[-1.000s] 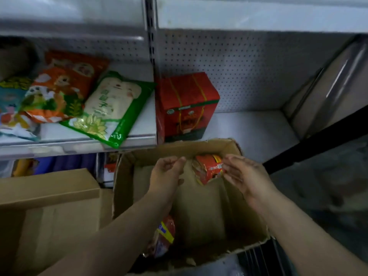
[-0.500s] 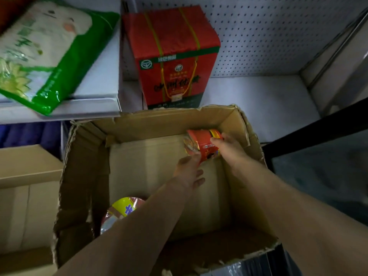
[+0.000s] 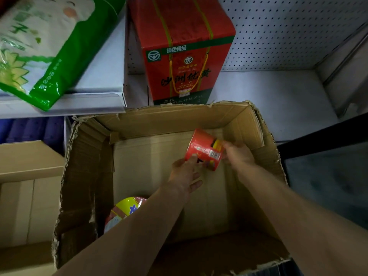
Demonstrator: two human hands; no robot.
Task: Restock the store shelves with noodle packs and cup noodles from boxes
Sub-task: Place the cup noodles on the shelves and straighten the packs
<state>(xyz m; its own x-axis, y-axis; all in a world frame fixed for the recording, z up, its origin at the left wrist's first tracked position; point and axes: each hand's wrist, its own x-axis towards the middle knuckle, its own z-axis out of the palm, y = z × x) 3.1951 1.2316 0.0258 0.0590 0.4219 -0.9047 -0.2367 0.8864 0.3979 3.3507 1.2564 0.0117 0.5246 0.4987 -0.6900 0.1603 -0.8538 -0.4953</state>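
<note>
Since the earlier frame both hands have lifted the red cup noodle (image 3: 205,149) a little higher inside the cardboard box (image 3: 87,176) and turned it more on its side, and the view has come closer to the box. Nearest to the camera, a second cup (image 3: 127,208) with a yellow lid lies low in the box at its left side, half hidden behind the left forearm. Above the middle of the box, the left hand (image 3: 185,174) touches the lower side of the red cup with its thumb and first fingers, and the right hand (image 3: 238,154) grasps the cup at its right end. To do this step well, I think the person should turn the cup upright, keep a soft grip so the thin wall is not crushed, and lift it clear of the torn box edge toward the white shelf (image 3: 268,100). Behind the box a red gift carton (image 3: 179,46) stands on this shelf, and a green bag (image 3: 49,46) lies on the higher shelf at left. How the right fingers lie behind the cup I cannot tell, and the box bottom is dark
</note>
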